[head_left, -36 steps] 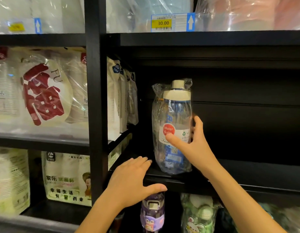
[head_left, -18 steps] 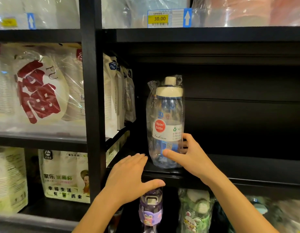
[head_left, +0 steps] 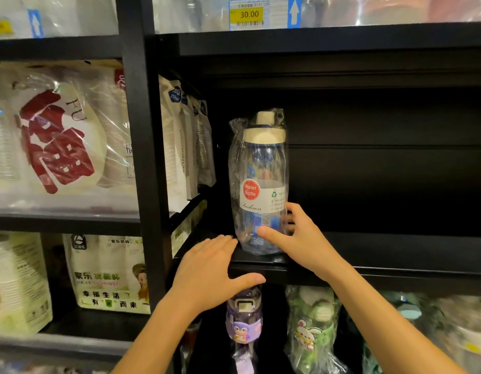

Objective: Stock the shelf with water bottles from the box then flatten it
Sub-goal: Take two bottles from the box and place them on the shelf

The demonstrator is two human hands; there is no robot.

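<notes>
A clear water bottle [head_left: 258, 168] with a cream lid, wrapped in a plastic bag, stands upright near the front left of the black shelf [head_left: 395, 263]. My right hand [head_left: 298, 238] grips its lower part, thumb across the front and fingers behind. My left hand [head_left: 209, 268] rests flat on the shelf's front edge just left of the bottle, fingers spread, holding nothing. The box is out of view.
The shelf bay to the right of the bottle is dark and bare. Bagged cups [head_left: 185, 147] hang at its left side past a black upright post [head_left: 142, 157]. Below are a purple bottle [head_left: 243, 319] and a green one [head_left: 312, 327]. A 30.00 price tag [head_left: 247, 16] is above.
My right hand slid down from the bottle's label to its lower part as the bottle settled upright on the shelf. My left hand stayed on the shelf edge.
</notes>
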